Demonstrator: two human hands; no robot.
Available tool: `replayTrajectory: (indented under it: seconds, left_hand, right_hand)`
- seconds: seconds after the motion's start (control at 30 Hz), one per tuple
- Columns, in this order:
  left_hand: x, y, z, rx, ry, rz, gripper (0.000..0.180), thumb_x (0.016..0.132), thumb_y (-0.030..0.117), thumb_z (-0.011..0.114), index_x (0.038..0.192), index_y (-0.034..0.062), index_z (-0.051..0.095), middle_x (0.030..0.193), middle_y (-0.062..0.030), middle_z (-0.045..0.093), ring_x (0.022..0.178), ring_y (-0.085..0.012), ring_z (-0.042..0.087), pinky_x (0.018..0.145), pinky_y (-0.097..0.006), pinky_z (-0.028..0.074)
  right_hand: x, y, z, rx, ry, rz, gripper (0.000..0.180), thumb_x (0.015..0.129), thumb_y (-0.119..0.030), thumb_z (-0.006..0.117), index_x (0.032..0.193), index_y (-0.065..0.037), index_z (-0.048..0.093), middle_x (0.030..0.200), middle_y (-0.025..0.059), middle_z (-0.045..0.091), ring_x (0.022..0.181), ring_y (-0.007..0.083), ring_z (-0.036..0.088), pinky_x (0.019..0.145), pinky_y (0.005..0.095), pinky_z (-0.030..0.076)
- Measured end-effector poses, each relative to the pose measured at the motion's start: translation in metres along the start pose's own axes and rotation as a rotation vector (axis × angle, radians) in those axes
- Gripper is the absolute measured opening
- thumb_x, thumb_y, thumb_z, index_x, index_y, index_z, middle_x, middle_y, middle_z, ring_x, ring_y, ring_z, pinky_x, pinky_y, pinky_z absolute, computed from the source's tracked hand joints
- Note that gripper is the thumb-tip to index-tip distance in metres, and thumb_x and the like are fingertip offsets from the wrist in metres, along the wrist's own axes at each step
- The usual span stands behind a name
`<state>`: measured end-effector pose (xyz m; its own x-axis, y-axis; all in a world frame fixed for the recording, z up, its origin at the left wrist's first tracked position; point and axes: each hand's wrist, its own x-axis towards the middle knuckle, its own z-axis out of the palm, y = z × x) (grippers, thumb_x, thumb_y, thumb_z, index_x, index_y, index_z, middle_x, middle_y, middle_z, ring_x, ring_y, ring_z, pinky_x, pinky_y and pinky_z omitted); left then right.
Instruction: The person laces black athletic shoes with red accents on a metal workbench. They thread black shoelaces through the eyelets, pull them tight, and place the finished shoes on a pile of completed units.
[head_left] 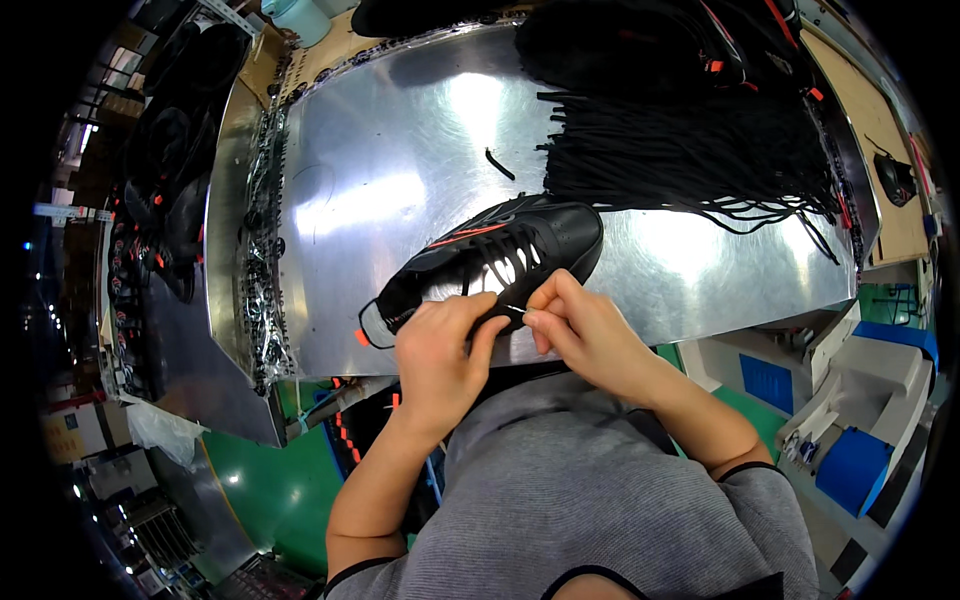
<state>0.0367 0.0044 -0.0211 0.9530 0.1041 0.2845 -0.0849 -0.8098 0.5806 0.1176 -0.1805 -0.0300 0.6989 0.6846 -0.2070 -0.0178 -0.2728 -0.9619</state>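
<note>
- Only one shoe [500, 255] lies on the work surface: a black sneaker with a thin orange-red stripe along its side and an orange tab at the heel, resting on its side near the front edge of the shiny metal table [380, 170].
- Both hands meet at the shoe's near side, just over the table edge.
- Left hand [440, 355] is curled, its fingers pressing against the shoe's lace area; thumb and forefinger point toward the lace tip.
- Right hand [585, 330] is closed in a pinch on the pale tip of a black shoelace [513, 309], which runs into the shoe's eyelets.
- One large heap of loose black laces [690, 160] sprawls over the far right part of the table, well apart from the hands; the strands are too many to count.
- One short black lace scrap [499, 164] lies alone on the bare metal between the heap and the shoe.
- More black shoes with orange accents [640, 40] are piled at the table's far edge; their number cannot be told.
- Two blue box-like shapes [855, 465] sit on pale stands at the lower right, below the table.
</note>
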Motion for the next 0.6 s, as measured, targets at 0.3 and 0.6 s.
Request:
replayTrajectory:
  seconds: [0.3,0.6]
  left_hand:
    - [-0.013,0.013,0.0,0.022,-0.034,0.02,0.021,0.083,0.001,0.074,0.104,0.0015,0.07,0.087,-0.0118,0.069,0.076,-0.0289,0.066,0.069,-0.035,0.051]
    - [0.022,-0.024,-0.036,-0.901,-0.836,-0.549,0.051,0.107,0.042,0.048,0.126,-0.0017,0.067,0.123,-0.0143,0.07,0.116,-0.0204,0.062,0.105,-0.034,0.045]
  right_hand:
    - [0.003,-0.002,-0.02,-0.294,-0.106,-0.124,0.013,0.1,-0.013,0.057,0.104,-0.001,0.056,0.075,0.0148,0.066,0.073,0.0314,0.068,0.065,0.0399,0.051]
    - [0.058,0.003,-0.026,-0.183,0.233,-0.378,0.017,0.101,-0.013,0.058,0.112,-0.002,0.064,0.073,0.0089,0.062,0.065,0.0182,0.062,0.061,0.0323,0.048]
